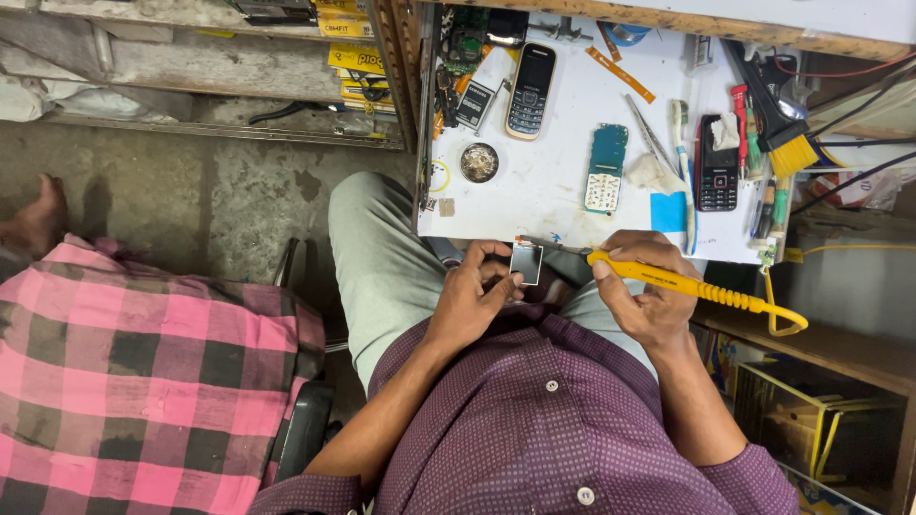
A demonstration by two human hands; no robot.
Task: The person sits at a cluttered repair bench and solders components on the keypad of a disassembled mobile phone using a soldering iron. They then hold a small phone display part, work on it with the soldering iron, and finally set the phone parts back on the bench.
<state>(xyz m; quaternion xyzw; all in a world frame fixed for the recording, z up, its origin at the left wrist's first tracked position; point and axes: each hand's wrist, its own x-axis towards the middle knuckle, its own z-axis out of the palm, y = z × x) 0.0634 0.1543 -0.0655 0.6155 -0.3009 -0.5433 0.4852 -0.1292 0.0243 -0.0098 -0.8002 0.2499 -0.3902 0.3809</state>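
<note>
1. the left hand (472, 296) is pinching a small phone display module (526, 262) between thumb and fingertips, holding it just off the near edge of the white bench top (563, 181), over the lap.
2. the right hand (641, 291) is closed around the yellow handle of a soldering iron (668, 278), pen-style; the metal tip is pointing toward 9 o'clock and is meeting the top edge of the module. whether it is truly touching cannot be told.
3. the iron's yellow cord is looping away toward 3 o'clock.
4. judgement: the step in hand looks like soldering or desoldering at the module's upper edge.
5. judgement: the next move is calling for a steady tip on one small spot, with the left fingers kept clear of the hot end, since they are sitting right beside it.
6. on the bench at 12 o'clock from the hands: a bare green keypad circuit board (605, 167).
7. at 11 o'clock: a silver and black keypad phone (530, 91), and a round tin (479, 162) near it.
8. at 1 o'clock: a red and black keypad phone (717, 167), a toothbrush (683, 162), tweezers (651, 133).
9. at 2 o'clock: a yellow-bristled brush (787, 143) at the bench's far right.
10. at 8 o'clock: a pink and black checked cloth (134, 372).
</note>
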